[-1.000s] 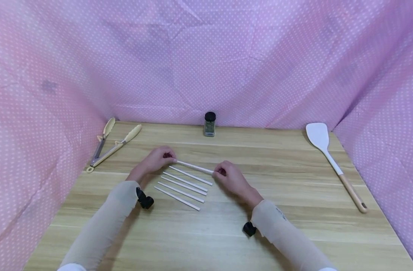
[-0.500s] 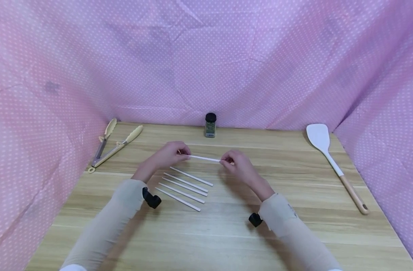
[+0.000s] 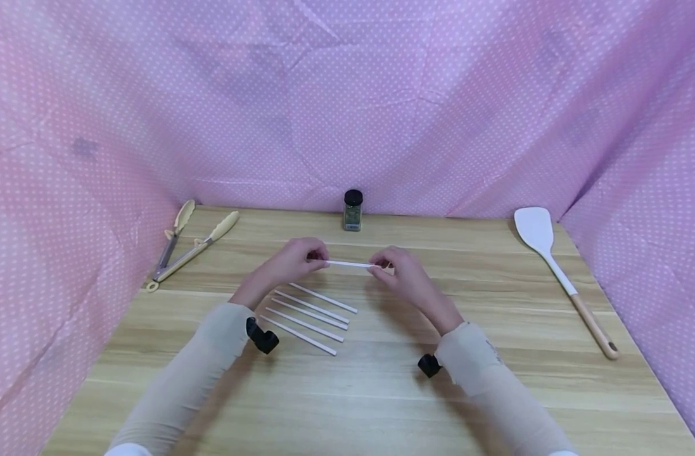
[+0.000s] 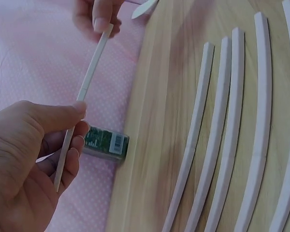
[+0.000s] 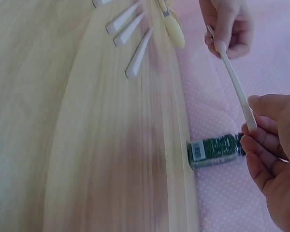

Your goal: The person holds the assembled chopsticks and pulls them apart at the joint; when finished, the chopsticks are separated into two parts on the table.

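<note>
Stick, white, one, held above tabletop beyond five others, left hand and right hand each in narrow pinching grip, right at its end; possible fault: tilting or dropping, should either pinch slip on so slender a piece.

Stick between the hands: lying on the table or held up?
Held up: the left hand and right hand pinch the white stick; in both wrist views it is off the table, pink cloth behind it.
</note>
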{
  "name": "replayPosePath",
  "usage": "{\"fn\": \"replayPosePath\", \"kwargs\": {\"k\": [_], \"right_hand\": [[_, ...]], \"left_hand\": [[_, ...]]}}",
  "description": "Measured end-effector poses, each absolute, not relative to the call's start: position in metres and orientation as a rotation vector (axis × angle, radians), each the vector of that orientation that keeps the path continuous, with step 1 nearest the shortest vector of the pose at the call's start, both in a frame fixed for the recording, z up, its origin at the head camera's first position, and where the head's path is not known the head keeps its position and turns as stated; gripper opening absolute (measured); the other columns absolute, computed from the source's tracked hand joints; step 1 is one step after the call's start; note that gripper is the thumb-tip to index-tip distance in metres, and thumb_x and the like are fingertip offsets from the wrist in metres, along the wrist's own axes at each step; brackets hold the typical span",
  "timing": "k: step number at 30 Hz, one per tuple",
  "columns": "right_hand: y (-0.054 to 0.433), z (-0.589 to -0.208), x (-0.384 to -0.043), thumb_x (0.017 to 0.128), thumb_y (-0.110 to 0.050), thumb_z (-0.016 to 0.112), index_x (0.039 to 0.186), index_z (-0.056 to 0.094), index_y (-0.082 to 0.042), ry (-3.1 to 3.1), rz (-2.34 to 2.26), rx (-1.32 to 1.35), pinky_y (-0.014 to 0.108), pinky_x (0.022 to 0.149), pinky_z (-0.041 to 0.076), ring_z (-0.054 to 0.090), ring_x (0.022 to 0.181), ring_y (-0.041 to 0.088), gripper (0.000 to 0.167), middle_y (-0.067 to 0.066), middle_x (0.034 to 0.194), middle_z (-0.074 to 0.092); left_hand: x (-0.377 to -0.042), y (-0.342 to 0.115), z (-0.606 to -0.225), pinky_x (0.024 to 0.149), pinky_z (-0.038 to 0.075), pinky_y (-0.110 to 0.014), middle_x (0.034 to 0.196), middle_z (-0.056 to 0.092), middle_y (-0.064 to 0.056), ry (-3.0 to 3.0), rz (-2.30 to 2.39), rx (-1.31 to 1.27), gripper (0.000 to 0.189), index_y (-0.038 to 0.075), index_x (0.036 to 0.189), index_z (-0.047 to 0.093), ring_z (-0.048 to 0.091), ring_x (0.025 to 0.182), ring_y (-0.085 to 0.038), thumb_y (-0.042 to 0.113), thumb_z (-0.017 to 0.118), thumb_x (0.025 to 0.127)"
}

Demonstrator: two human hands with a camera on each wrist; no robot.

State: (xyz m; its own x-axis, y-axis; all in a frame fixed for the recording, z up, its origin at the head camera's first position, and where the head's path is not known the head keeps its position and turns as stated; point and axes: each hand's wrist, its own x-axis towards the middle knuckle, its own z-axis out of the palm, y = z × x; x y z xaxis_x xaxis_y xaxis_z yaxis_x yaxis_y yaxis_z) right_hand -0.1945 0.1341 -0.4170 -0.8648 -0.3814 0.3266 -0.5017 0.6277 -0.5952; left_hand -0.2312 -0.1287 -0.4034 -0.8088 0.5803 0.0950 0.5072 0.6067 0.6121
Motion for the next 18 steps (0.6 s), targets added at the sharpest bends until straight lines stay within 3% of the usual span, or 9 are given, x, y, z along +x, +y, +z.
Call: {"fn": "replayPosePath", "kwargs": {"k": [7,18], "right_hand": [[0.116,-0.417,-0.196,0.088,-0.017,0.07,0.099,0.069,-0.003,-2.659,1.017,0.803,0.032,0.078,0.053,0.064,0.087,0.018,0.018,0.006,0.092,0.068],[0.11,-0.413,-0.196,0.09,-0.014,0.066,0.096,0.069,-0.005,-2.685,1.023,0.791,0.029,0.072,0.052,0.061,0.08,0.014,0.011,0.004,0.087,0.065]], "left_hand": [[-0.23,-0.119,-0.401,0.069,0.049,-0.026,0.082,0.064,0.0,2.714,0.973,0.982,0.006,0.009,0.089,0.066,0.056,0.075,-0.01,0.014,0.068,0.088],[-0.23,-0.112,-0.395,0.067,0.047,-0.024,0.081,0.062,0.001,2.725,0.953,1.04,0.005,0.011,0.089,0.068,0.055,0.073,-0.009,0.015,0.067,0.089]]}}
